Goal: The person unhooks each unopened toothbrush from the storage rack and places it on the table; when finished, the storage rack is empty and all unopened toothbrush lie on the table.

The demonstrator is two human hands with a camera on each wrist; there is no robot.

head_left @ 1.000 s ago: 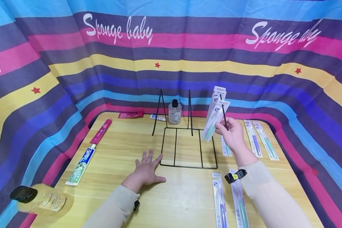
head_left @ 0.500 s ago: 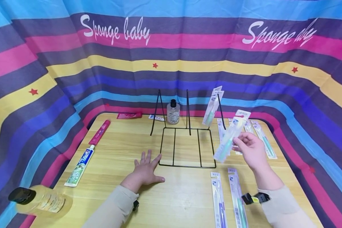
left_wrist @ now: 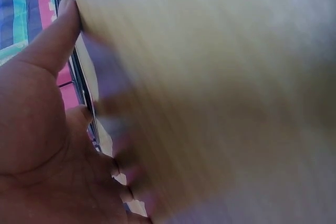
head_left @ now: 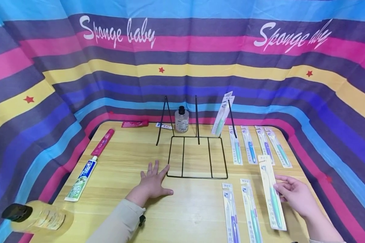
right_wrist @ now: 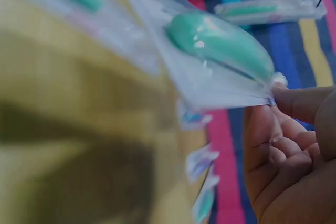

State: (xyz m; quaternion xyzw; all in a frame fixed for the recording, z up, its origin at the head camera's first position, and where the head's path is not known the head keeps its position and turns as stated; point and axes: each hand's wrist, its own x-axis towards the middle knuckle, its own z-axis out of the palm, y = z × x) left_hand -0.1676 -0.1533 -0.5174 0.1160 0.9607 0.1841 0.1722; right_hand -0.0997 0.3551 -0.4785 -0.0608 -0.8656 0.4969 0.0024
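My left hand lies flat on the wooden table, fingers spread, its fingertips just left of the black wire rack. In the left wrist view the palm presses the tabletop beside the rack's base wire. My right hand pinches the right edge of a packaged teal toothbrush, held low over the table's front right. The right wrist view shows the thumb on the edge of that pack. Another toothbrush pack hangs on the rack's right prong.
Several toothbrush packs lie in a row right of the rack, and two more at the front. Toothpaste tubes lie along the left edge. A clear bottle stands behind the rack, a yellow bottle at front left.
My right hand took one toothbrush pack off the rack's right prong and carried it down and right to the table's front right. The left hand stayed flat.
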